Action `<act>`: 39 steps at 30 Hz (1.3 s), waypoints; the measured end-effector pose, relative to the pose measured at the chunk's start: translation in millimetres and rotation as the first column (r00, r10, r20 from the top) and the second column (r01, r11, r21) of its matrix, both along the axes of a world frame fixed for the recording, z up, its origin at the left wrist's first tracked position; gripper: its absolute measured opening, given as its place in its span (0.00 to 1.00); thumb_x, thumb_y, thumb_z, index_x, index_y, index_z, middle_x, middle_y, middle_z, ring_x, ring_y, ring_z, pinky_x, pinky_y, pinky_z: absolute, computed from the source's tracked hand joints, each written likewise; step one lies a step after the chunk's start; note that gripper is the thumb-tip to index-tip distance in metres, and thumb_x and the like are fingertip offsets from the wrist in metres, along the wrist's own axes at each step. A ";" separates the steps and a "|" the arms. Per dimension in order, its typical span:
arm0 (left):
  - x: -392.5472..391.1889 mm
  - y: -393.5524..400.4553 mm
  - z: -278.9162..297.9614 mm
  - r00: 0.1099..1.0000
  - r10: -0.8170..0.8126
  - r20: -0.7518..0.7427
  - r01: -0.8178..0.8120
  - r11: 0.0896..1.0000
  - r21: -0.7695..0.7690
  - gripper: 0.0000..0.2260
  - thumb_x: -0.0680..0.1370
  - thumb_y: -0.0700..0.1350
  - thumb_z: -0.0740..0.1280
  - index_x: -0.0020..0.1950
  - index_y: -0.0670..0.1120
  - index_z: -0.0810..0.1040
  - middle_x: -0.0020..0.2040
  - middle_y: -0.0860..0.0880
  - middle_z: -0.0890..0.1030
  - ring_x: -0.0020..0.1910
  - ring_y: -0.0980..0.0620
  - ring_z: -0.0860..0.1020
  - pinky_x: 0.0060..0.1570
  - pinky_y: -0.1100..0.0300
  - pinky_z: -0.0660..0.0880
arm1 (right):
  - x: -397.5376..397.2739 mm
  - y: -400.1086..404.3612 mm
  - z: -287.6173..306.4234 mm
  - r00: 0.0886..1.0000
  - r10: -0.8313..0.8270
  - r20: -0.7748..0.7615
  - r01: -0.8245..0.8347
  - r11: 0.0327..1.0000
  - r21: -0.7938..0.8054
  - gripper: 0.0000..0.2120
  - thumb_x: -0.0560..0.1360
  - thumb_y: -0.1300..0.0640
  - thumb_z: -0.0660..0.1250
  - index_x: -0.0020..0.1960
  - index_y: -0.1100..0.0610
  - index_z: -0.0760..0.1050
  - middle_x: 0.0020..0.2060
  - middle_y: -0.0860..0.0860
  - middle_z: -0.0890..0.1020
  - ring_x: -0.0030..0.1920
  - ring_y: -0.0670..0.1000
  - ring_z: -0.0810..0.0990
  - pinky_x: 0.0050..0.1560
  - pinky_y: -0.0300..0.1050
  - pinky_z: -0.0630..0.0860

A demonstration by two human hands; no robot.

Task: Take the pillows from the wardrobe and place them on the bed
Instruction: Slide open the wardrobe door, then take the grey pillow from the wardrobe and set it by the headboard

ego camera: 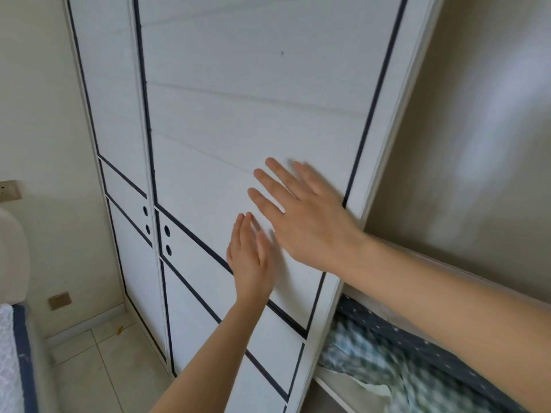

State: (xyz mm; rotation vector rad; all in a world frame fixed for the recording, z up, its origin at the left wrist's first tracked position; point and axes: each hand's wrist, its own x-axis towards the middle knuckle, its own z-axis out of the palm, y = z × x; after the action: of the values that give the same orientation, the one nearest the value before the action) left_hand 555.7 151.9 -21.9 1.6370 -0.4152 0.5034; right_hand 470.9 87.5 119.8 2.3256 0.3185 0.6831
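Observation:
A white wardrobe door (pixel 238 99) with dark blue trim lines fills the middle of the view. My right hand (pixel 304 216) lies flat on it near its right edge, fingers spread. My left hand (pixel 250 260) presses the same panel just below and to the left, fingers together. To the right of the door's edge the wardrobe stands partly uncovered, showing bedding: a dark blue dotted fabric (pixel 417 341) over a green-and-white checked fabric (pixel 372 374) on a shelf. Whether these are pillows I cannot tell. A corner of the bed (pixel 15 353) shows at the lower left.
A second white wardrobe door (pixel 119 144) sits to the left, with round finger holes. Pale floor tiles (pixel 98 368) lie between the bed and the wardrobe. Two wall sockets (pixel 59 300) are on the left wall. A beige wardrobe inner wall (pixel 477 144) is at the right.

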 end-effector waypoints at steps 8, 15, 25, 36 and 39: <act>-61.4 5.5 0.7 0.968 -0.014 0.252 0.051 0.988 -0.143 0.12 0.82 0.46 0.55 0.63 0.50 0.73 0.59 0.52 0.76 0.62 0.53 0.75 0.61 0.56 0.72 | -89.4 -38.4 -27.2 0.919 0.316 0.237 -0.391 0.809 0.438 0.17 0.77 0.63 0.59 0.64 0.66 0.75 0.62 0.61 0.77 0.70 0.60 0.69 0.67 0.56 0.68; -132.8 -34.6 -15.8 0.880 -0.146 0.451 0.191 0.980 -0.057 0.11 0.77 0.39 0.58 0.54 0.51 0.73 0.53 0.64 0.71 0.55 0.55 0.73 0.55 0.61 0.69 | -149.0 -102.9 -76.0 0.965 0.157 0.212 -0.255 0.758 0.601 0.16 0.76 0.65 0.62 0.62 0.66 0.76 0.58 0.59 0.80 0.67 0.57 0.72 0.66 0.51 0.70; -154.2 -146.6 -71.9 0.844 -0.484 0.231 0.337 0.813 0.474 0.14 0.73 0.34 0.70 0.58 0.41 0.79 0.57 0.46 0.78 0.59 0.48 0.74 0.59 0.50 0.74 | -187.6 -212.1 -152.9 0.969 -0.244 -0.035 0.210 0.742 0.637 0.19 0.76 0.55 0.66 0.64 0.63 0.74 0.59 0.58 0.79 0.62 0.59 0.75 0.59 0.56 0.75; -130.8 -204.5 -85.1 0.805 -0.454 0.381 0.079 0.719 0.691 0.29 0.70 0.55 0.76 0.68 0.46 0.77 0.67 0.48 0.77 0.71 0.47 0.68 0.71 0.41 0.56 | -189.2 -258.6 -187.6 0.913 -0.401 -0.081 0.374 0.738 0.562 0.31 0.72 0.42 0.70 0.67 0.60 0.73 0.62 0.57 0.79 0.61 0.58 0.78 0.60 0.57 0.75; -129.8 -212.7 -85.2 0.817 -0.404 0.411 0.064 0.772 0.632 0.23 0.69 0.52 0.78 0.62 0.47 0.81 0.60 0.51 0.81 0.66 0.49 0.70 0.69 0.42 0.57 | -186.3 -265.8 -187.9 0.929 -0.371 0.004 0.304 0.769 0.562 0.26 0.69 0.48 0.74 0.63 0.58 0.77 0.57 0.55 0.82 0.56 0.57 0.81 0.56 0.55 0.77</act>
State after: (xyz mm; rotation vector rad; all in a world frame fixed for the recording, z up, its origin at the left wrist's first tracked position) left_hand 425.9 -60.8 -107.1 1.9883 -1.3060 0.6667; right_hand 284.6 -178.3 -68.1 2.7648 -0.4128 0.7957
